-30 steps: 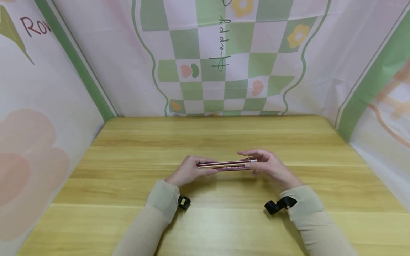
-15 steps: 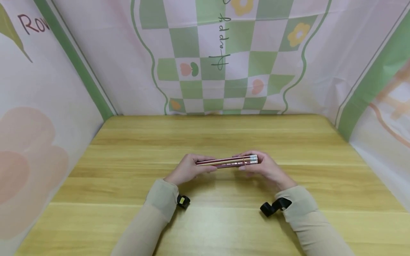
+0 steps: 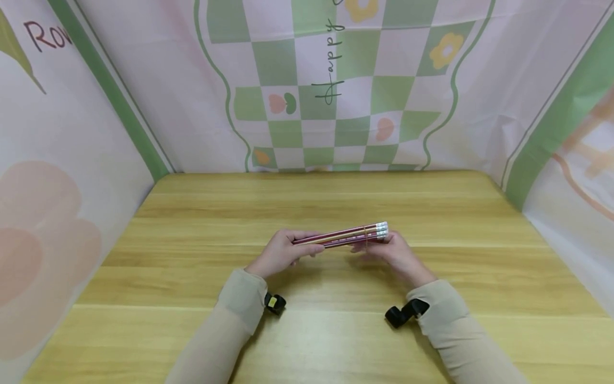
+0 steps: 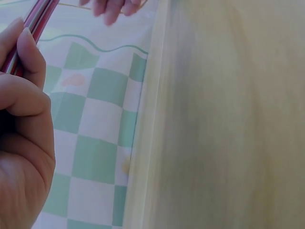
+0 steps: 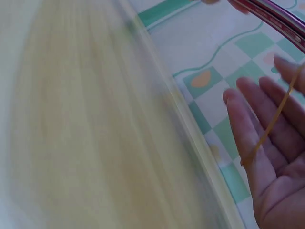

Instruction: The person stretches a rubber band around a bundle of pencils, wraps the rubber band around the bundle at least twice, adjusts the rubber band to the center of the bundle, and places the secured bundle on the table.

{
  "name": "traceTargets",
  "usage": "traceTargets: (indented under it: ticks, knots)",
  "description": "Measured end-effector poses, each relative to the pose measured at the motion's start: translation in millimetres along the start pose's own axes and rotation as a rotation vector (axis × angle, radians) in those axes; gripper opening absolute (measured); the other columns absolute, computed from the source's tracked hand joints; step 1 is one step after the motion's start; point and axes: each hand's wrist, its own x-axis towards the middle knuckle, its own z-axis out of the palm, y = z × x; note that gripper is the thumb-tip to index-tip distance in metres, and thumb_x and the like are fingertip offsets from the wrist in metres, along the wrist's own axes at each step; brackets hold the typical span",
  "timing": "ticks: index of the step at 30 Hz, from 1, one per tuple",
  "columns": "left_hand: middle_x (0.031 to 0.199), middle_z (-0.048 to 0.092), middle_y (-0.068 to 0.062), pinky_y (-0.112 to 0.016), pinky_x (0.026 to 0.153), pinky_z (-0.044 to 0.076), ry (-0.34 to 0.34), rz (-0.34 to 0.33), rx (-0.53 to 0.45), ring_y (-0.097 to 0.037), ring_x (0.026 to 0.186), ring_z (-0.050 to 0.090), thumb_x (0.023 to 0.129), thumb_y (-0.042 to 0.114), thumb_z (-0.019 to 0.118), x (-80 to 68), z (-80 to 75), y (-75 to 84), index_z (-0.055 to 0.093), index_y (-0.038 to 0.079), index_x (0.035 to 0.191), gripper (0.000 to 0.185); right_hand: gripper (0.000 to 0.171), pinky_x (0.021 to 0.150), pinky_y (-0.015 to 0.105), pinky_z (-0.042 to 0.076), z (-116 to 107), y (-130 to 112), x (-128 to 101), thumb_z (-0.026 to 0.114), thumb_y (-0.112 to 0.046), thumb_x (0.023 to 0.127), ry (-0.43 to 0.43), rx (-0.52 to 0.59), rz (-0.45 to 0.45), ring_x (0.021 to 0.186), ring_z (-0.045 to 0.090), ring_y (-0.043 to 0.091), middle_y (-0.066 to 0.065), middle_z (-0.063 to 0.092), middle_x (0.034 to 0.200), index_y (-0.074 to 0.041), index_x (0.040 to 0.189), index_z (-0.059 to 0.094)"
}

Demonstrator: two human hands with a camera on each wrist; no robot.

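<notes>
1. The left hand (image 3: 280,253) pinches the tip end of the pencil bundle (image 3: 342,236), held just above the wooden table (image 3: 192,224).
2. Long axis runs left to right — eraser ends point right, tilted slightly up.
3. The right hand (image 3: 390,250) lies open-fingered under the eraser end, a rubber band (image 5: 269,126) stretched from its fingers.
4. The band looks taut — it could snap off and scatter the pencils.

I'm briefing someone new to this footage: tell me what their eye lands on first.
First, the bundle of pencils held level above the middle of the wooden table, the left hand gripping one end and the right hand at the eraser end. Next, a thin rubber band stretched across the right hand's open fingers. Behind hangs a green-checked backdrop.
</notes>
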Motion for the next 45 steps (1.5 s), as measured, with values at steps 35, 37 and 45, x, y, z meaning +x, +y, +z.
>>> traceTargets:
  ticks: [35, 37, 45]
  knots:
    - [0.072, 0.061, 0.004, -0.016, 0.040, 0.024, 0.061, -0.042, -0.570, -0.002, 0.045, 0.033, 0.095, 0.019, 0.068, 0.2, 26.3, 12.8, 0.069, 0.000, 0.118, 0.030, 0.089, 0.114, 0.031, 0.037, 40, -10, 3, 0.080, -0.005, 0.079, 0.737, -0.602, -0.770, 0.145, 0.036, 0.027, 0.011, 0.030, 0.161, -0.003, 0.153, 0.032]
    - [0.072, 0.060, 0.004, -0.016, 0.040, 0.024, 0.059, -0.056, -0.580, -0.001, 0.045, 0.032, 0.095, 0.019, 0.068, -1.4, 25.5, 15.2, 0.069, 0.001, 0.117, 0.029, 0.077, 0.115, 0.034, 0.036, 35, -11, 5, 0.078, -0.021, 0.083, 0.742, -0.668, -0.876, 0.144, 0.038, 0.027, 0.014, 0.035, 0.158, -0.001, 0.148, 0.042]
    - [0.070, 0.061, 0.005, -0.017, 0.039, 0.021, 0.067, -0.111, -0.508, -0.002, 0.044, 0.030, 0.093, 0.023, 0.071, -4.8, 13.8, 21.0, 0.071, 0.002, 0.115, 0.030, 0.055, 0.114, 0.032, 0.038, 23, -18, 9, 0.073, -0.033, 0.088, 0.643, -0.794, -1.073, 0.138, 0.048, 0.023, 0.016, 0.056, 0.142, 0.003, 0.129, 0.063]
